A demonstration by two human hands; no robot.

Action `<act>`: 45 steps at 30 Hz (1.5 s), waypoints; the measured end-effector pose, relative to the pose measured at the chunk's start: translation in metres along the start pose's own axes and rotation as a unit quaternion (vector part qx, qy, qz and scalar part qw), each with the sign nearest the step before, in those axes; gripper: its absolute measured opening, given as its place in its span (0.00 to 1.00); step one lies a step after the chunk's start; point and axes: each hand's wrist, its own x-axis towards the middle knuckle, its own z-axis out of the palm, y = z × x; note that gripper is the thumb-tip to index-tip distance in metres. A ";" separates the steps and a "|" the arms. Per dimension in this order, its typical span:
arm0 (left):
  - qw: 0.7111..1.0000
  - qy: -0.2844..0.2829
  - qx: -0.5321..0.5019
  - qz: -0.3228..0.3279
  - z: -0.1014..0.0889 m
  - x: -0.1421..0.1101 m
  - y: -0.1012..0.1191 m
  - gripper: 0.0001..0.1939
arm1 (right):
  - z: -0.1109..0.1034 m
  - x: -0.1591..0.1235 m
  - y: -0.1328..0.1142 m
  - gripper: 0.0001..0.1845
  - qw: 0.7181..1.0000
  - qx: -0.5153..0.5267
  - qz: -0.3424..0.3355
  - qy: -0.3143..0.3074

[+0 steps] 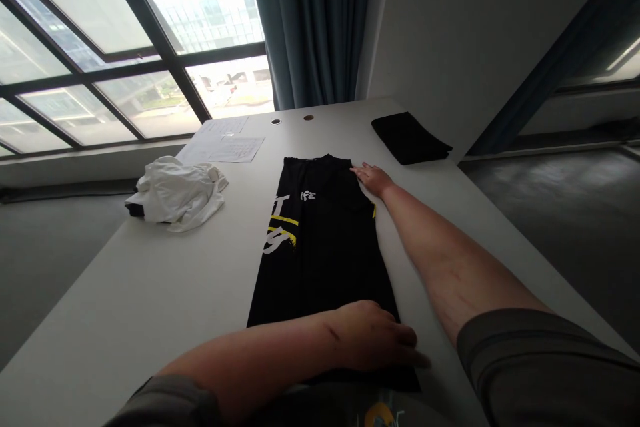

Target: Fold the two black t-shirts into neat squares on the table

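Observation:
A black shirt [335, 260] with white lettering and yellow stripes lies flat on the white table. Its left side is folded inward, so part of the print runs along that edge. At the upper right corner, by the shoulder, my right hand [373, 177] rests with its fingers stretched out and touching the fabric's edge. Across the lower part of the shirt reaches my left arm. My left hand [377, 337] is over the lower right edge near the hem, palm down, fingers apart and slightly blurred. The fabric beneath that hand is hidden.
A crumpled white garment [177, 193] lies at the left of the table [165, 300]. Behind it are printed paper sheets [225, 143]. A folded black cloth [410, 137] sits at the back right. Two round holes are near the far edge, with a curtain [315, 27] and windows beyond.

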 end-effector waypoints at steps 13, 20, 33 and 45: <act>0.992 0.116 0.048 -0.027 -0.006 -0.047 0.015 0.08 | -0.011 0.007 -0.020 0.21 0.972 0.201 0.081 0.089; 0.983 0.151 0.046 -0.095 0.005 -0.095 0.022 0.06 | -0.025 0.038 -0.058 0.18 0.964 0.147 0.175 0.136; 0.971 0.174 -0.003 -0.167 0.038 -0.159 0.018 0.04 | -0.021 0.080 -0.132 0.19 0.986 0.014 0.156 0.061; 0.953 0.202 -0.181 -0.137 0.069 -0.173 -0.003 0.11 | 0.041 0.077 -0.130 0.39 0.992 -0.011 0.121 -0.033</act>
